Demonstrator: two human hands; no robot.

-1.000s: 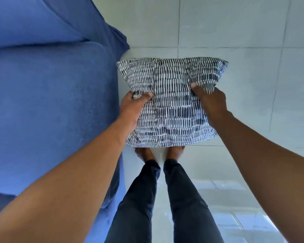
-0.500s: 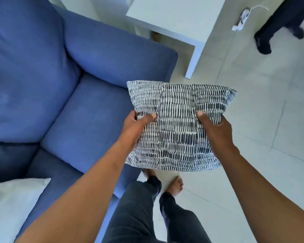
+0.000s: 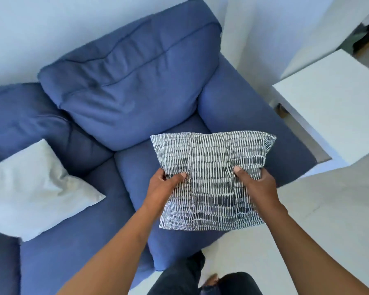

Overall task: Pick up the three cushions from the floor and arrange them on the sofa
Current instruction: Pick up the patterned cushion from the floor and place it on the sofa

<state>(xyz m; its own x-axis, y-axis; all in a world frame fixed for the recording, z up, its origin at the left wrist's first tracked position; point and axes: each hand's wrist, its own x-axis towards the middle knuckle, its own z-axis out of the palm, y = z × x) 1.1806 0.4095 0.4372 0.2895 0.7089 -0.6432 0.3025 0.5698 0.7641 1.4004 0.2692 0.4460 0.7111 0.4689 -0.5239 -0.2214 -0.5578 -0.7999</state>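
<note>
Hands (image 3: 161,186) (image 3: 258,184) gripping one patterned cushion (image 3: 211,182)

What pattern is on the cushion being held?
Dark with rows of short white dashes on the cushion, head view.

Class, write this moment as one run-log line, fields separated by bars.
held: patterned cushion | grip: left hand, right hand | position: above sofa seat | already placed: white cushion | state: not yet set down

Both arms reach forward, left hand (image 3: 162,186) and right hand (image 3: 258,184) clenched, thumbs on top
</note>
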